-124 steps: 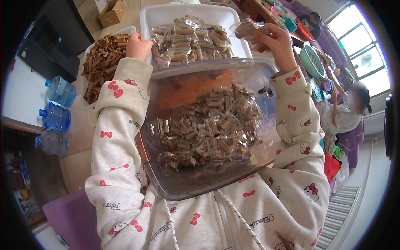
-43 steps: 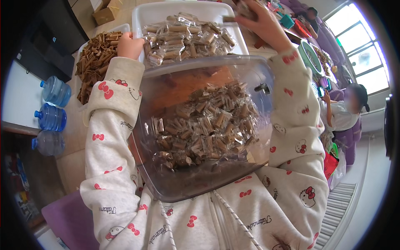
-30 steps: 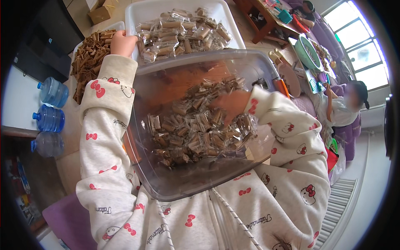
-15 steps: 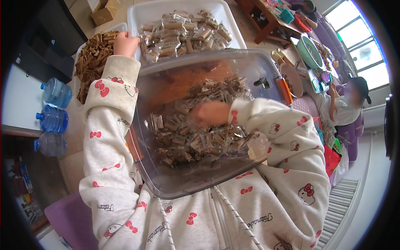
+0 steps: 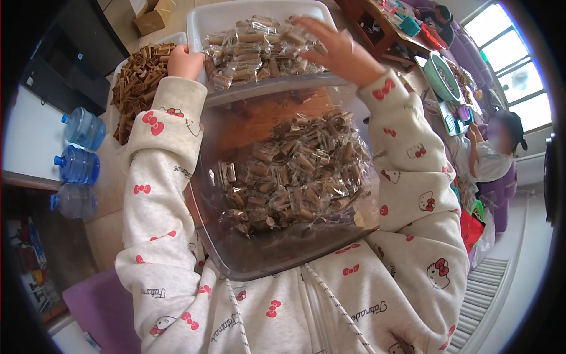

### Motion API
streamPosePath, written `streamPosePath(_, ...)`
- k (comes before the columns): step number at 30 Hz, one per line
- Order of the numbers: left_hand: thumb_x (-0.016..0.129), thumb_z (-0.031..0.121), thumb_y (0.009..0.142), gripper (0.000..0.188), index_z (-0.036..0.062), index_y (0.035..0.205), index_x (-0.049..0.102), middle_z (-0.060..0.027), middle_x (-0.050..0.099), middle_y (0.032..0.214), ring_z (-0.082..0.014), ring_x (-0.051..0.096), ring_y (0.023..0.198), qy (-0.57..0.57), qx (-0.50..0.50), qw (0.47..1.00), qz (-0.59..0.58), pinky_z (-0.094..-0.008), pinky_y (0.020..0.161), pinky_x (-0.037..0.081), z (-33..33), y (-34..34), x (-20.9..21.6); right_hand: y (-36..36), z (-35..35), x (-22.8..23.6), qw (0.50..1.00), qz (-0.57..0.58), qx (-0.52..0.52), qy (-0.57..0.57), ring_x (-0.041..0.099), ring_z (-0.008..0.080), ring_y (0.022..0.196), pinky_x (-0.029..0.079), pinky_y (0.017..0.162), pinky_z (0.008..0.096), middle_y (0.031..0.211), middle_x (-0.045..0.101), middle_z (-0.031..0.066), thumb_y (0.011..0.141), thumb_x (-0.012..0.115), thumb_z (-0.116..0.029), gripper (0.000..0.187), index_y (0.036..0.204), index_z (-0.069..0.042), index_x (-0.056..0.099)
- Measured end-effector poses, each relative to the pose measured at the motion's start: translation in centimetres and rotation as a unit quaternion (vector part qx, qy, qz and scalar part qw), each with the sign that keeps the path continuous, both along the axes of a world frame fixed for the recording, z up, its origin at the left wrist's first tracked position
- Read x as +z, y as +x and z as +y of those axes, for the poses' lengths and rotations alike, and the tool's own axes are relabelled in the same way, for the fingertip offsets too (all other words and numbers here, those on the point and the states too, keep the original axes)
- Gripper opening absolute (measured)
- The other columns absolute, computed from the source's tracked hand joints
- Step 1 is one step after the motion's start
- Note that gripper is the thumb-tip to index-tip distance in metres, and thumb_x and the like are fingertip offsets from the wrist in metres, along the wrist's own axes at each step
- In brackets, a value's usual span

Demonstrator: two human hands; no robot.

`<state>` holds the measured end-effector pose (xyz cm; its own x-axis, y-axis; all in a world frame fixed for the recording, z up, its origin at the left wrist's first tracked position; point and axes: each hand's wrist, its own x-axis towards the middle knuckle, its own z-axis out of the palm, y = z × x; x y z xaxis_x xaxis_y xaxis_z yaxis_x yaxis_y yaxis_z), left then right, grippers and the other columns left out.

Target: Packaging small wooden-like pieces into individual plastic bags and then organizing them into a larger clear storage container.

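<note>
My right hand (image 5: 345, 54) is over the right side of a white plastic tub (image 5: 224, 12), fingers spread and nothing visible in them. Inside that tub lie many brown rolled pieces in clear wrappers (image 5: 253, 50). My left hand (image 5: 186, 62) is closed at the white tub's left rim, appearing to grip it. Closer to me, a grey see-through plastic bin (image 5: 236, 259) holds a heap of similar wrapped brown rolls (image 5: 295, 171). Left of my left hand, a white tray (image 5: 180, 39) is piled with unwrapped brown curled pieces (image 5: 138, 82).
Three blue water jugs (image 5: 81, 164) stand at the left. A cardboard box (image 5: 154, 17) sits at the far left. On the right, a seated person (image 5: 495, 153) is beside tables with a green basin (image 5: 442, 76). A wooden table (image 5: 368, 26) stands beyond the white tub.
My right hand has risen out of the grey bin's wrapped rolls and moved forward over the white tub, its fingers now spread. My left hand stays at the tub's rim.
</note>
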<state>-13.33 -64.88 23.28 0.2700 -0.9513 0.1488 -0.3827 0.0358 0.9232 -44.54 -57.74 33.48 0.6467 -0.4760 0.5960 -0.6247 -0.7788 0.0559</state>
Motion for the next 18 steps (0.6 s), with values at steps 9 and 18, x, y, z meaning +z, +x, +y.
streamPosePath(9,0.063,0.006,0.065,0.031,-0.0066,0.093,0.06,-0.0163,0.065,0.088,-0.0244,0.063,0.079,-0.03,-0.012,0.998,0.056,-0.033,0.073,0.048,0.1,0.6,0.0,3.5,9.8,-4.4,0.958,0.269,-0.015,0.093,0.06,0.0334,0.095,0.05,0.079,0.0406,0.103,0.058,0.0188,0.074,0.068,-0.036,0.048,0.102,0.0,0.056)
streamPosePath(18,0.063,0.005,0.065,0.031,-0.0069,0.093,0.06,-0.016,0.065,0.087,-0.0237,0.062,0.079,-0.029,-0.007,0.998,0.051,-0.033,0.073,0.047,0.3,0.7,-0.4,1.9,9.8,-10.4,0.811,0.35,-0.061,0.464,0.063,0.0308,0.088,0.051,0.075,0.0417,0.094,0.064,0.0176,0.067,0.067,-0.022,0.047,0.109,-0.003,0.056)
